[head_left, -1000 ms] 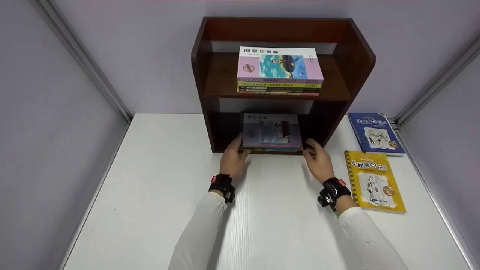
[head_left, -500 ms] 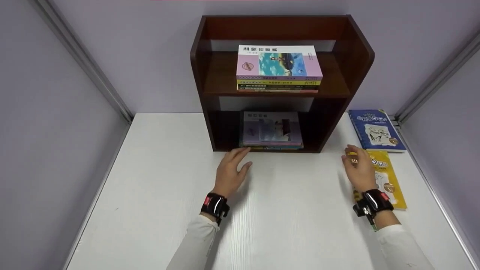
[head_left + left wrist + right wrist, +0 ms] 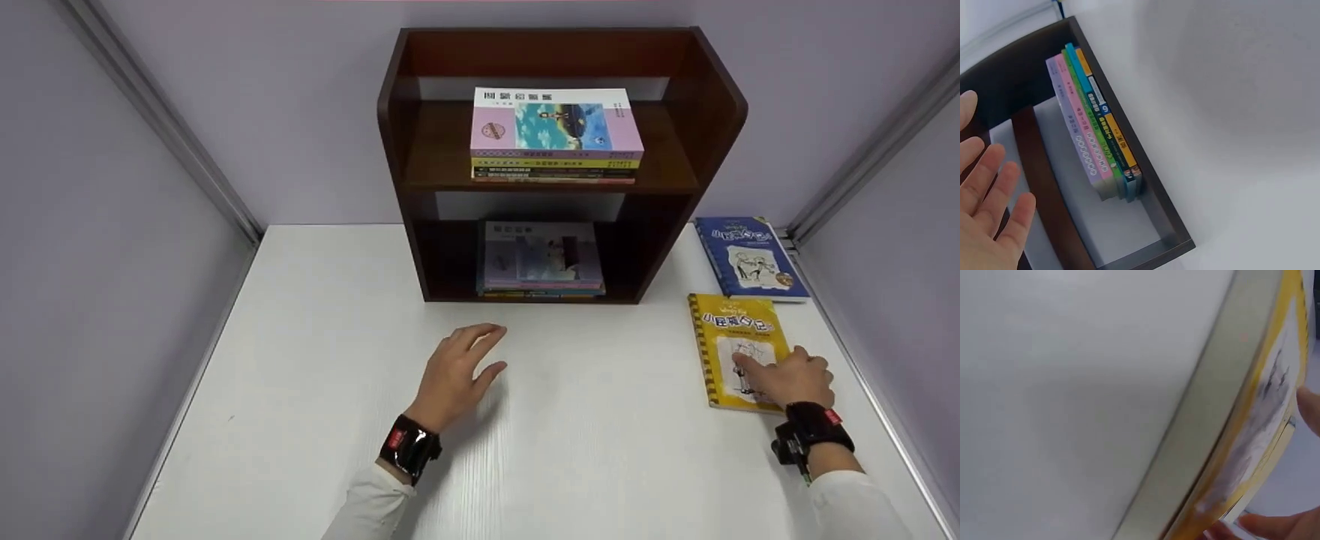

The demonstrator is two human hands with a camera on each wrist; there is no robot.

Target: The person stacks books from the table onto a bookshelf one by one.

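Now my right hand [image 3: 787, 377] lies with fingers loosely curled on the yellow spiral-bound paperback [image 3: 739, 349], right of the dark wooden bookshelf [image 3: 559, 157]; I'd grip its edge firmly; left hand [image 3: 457, 369] hovers, fingers spread

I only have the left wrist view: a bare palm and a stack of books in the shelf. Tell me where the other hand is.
Observer: The right hand rests on the near end of the yellow book, which lies on the white table right of the bookshelf.
Operator: Report whether it has lifted that book.
Observer: In the right wrist view the cover's edge shows close up with fingertips at it; I cannot tell if it is raised.
Operator: List any other loose books.
Observer: A blue book lies flat behind the yellow one, and a second stack sits on the upper shelf.
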